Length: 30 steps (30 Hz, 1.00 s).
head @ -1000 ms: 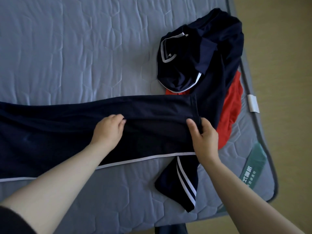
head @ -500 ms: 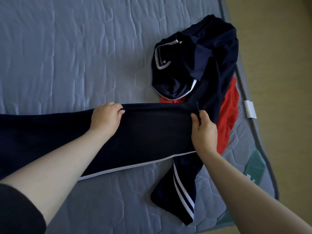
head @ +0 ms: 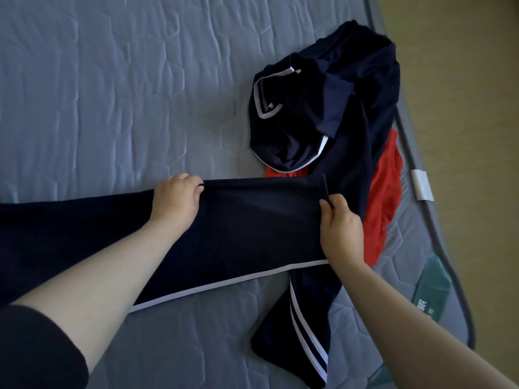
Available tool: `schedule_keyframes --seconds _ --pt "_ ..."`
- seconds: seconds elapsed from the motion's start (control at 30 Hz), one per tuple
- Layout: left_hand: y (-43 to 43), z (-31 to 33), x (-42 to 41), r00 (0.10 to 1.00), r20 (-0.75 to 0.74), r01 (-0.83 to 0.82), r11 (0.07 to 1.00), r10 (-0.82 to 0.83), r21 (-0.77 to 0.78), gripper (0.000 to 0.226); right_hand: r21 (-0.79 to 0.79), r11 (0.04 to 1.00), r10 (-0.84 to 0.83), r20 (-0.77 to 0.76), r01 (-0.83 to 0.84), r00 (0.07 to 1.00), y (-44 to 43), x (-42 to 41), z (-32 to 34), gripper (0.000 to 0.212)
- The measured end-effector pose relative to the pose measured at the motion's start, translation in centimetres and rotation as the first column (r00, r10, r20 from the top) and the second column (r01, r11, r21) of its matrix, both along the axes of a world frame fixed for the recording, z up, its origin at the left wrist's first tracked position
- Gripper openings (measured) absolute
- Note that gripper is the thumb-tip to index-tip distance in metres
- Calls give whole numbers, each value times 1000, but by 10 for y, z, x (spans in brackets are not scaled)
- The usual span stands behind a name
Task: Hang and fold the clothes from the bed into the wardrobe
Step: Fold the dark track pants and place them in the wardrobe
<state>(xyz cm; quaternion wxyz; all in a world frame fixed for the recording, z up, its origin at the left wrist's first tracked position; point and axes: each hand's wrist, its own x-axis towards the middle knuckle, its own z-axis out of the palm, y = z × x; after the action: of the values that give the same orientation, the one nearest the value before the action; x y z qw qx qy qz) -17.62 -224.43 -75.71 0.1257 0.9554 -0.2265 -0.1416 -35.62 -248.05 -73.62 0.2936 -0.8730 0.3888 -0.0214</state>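
Head view: my left hand (head: 177,199) and right hand (head: 341,230) pinch navy trousers (head: 252,231) edge; uneven pull may skew fold

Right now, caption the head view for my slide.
Left hand and right hand pinch navy trousers on the mattress beside a clothes heap.

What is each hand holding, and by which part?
The navy trousers: left hand grips their far edge, right hand pinches the far corner of the leg's end.

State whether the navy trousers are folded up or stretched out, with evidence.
Stretched out: the navy trousers run lengthwise across the mattress; the left hand and right hand grip their far edge.
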Motion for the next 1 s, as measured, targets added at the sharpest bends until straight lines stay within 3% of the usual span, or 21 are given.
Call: schedule_keyframes --seconds 0.37,0.53,0.7,0.83,1.0 --pt "-4 -6 -2 994 41 -99 994 97 50 18 -192 981 -38 -189 1 981 4 7 -8 28" --pt "3 -8 1 994 -7 -103 988 105 111 22 -108 994 -43 -237 18 971 13 11 -6 38" --pt "6 -2 3 993 -24 -119 992 120 43 16 26 997 -58 -313 70 948 4 21 -4 34" --pt "8 5 -4 994 13 -112 993 113 -27 30 114 989 -61 -233 90 970 4 20 2 31" --pt "12 12 -28 996 -38 -89 993 86 -80 23 86 991 -76 -253 101 964 3 6 6 36"
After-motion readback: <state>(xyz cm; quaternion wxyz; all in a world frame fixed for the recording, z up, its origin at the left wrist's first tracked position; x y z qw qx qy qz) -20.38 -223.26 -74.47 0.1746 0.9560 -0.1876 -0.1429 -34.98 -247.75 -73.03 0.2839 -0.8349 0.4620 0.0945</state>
